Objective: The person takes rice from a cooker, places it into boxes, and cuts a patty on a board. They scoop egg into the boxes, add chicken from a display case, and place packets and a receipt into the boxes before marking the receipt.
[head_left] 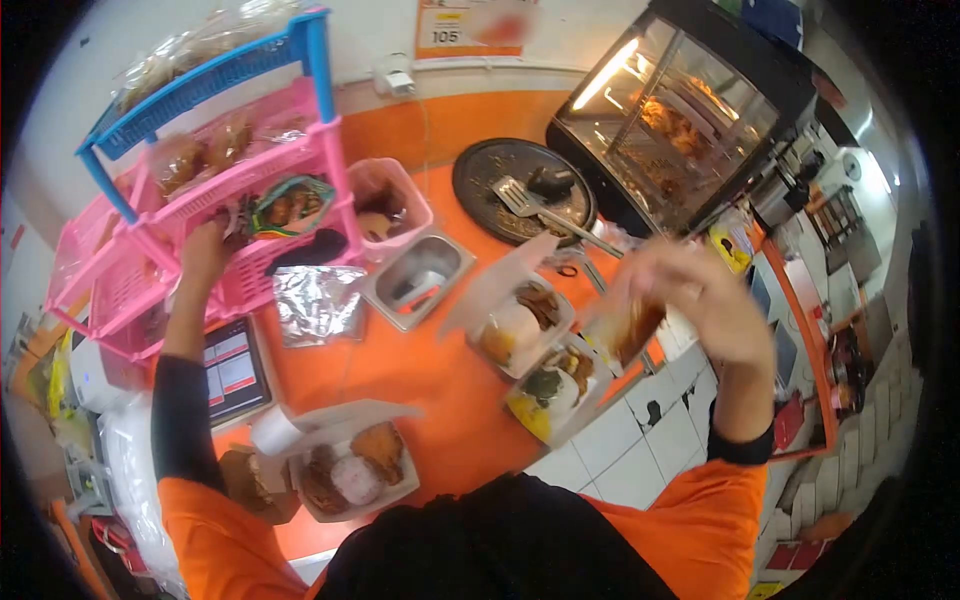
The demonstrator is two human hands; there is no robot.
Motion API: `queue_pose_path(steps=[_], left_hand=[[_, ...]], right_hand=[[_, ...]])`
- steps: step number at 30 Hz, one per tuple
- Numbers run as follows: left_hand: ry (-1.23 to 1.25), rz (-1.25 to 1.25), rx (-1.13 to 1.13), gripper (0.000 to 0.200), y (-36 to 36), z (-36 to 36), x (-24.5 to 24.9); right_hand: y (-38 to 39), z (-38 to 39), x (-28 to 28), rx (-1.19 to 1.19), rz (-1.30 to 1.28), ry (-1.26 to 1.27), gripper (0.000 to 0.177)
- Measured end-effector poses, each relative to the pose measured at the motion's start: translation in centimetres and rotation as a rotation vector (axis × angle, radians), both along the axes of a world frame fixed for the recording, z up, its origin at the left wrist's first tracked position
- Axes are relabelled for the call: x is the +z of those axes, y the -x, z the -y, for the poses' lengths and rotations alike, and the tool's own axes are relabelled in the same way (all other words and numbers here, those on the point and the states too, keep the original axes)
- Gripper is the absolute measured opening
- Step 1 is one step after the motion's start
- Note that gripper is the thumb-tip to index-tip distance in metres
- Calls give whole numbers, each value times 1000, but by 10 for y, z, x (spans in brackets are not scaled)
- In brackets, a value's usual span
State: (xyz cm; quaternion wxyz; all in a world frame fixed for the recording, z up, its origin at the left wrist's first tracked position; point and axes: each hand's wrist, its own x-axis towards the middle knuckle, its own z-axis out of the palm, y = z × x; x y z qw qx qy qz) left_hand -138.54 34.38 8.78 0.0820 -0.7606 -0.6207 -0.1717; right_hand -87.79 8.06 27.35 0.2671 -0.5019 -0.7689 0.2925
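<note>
**Right hand holding a sauce packet over the open meal boxes**

The right hand [705, 300] is gripping a clear sauce packet [632, 332] with brown contents, fingers pinching its upper end. It is hanging above the counter's [400, 365] right edge, just over two open meal boxes [520, 322] holding rice and fried pieces. The view is blurring here, so the exact pinch is unclear.

The packet is looking light, soft and slack. The film is probably slippery and easy to burst, so the gathered top looks like the safest hold, not the full belly.

The left hand [204, 252] is reaching into the pink rack [300, 160] at the counter's far left corner. Its fingers are hiding among wrapped goods, so I cannot tell whether they are closing on anything.

A sheet of foil [318, 302] and a steel container [420, 275] are lying mid-counter. A third meal box [352, 468] is sitting by the near edge, with a tablet [235, 372] at the left edge. A black tray with a spatula [520, 190] and a glass warmer [680, 120] are standing along the far edge
</note>
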Motion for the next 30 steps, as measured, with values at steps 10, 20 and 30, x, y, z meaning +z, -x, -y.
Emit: queue_pose_path(steps=[10, 20, 30], left_hand=[[-501, -31, -162, 28, -56, 157, 53], [117, 516, -482, 21, -319, 331, 47], [62, 901, 52, 29, -395, 353, -5]], right_hand=[[-81, 58, -257, -19, -70, 312, 15], [-38, 58, -199, 210, -603, 57, 37], [-214, 19, -269, -194, -638, 314, 42]])
